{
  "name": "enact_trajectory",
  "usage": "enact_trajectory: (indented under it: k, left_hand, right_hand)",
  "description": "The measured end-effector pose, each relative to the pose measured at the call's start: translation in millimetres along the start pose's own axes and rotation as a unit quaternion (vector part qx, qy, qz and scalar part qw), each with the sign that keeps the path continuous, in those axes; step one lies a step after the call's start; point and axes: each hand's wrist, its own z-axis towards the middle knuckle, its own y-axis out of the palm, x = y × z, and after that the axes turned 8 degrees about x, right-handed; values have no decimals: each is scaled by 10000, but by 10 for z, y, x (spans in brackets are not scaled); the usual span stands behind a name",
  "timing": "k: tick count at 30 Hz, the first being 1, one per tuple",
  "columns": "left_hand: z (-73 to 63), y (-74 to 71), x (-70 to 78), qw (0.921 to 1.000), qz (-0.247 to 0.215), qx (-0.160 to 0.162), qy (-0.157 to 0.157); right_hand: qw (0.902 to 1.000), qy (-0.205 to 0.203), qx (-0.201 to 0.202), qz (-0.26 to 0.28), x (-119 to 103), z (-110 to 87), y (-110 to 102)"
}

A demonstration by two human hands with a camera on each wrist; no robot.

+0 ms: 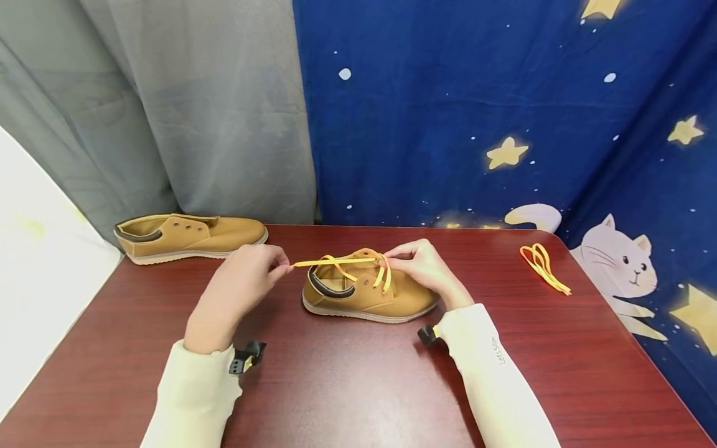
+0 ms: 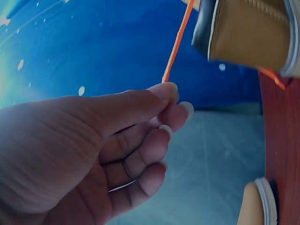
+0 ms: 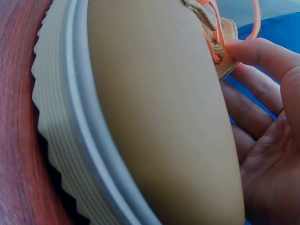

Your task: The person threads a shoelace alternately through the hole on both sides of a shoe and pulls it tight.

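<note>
Head: behind the laced shoe (image 1: pixel 364 302), the left hand (image 1: pixel 238 292) pinches the yellow lace (image 1: pixel 313 262), straight over the shoe, apparently for tension. Left wrist: that pinch looks fully closed. Right wrist: the right hand (image 3: pixel 279 145) pinches the shoe's eyelet flap (image 3: pixel 228 33), seemingly steadying it.

I looked forward and down from the head; close wrist views shared the tan low-cut laced shoe (image 1: pixel 372 300), left's upper right, right's centre.
</note>
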Motion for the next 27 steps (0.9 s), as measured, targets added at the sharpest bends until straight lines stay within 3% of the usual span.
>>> enact_trajectory:
  k: [18,27]
  left_hand:
    - [-124,-249,-281,9979,-174,-608,-111]
    - [-110,-193,-262,9975,-248,-622,-227]
  right_hand:
    - [10000,-14,40,-78,40,3,8]
    - [10000,0,-20,-54,20,12,6]
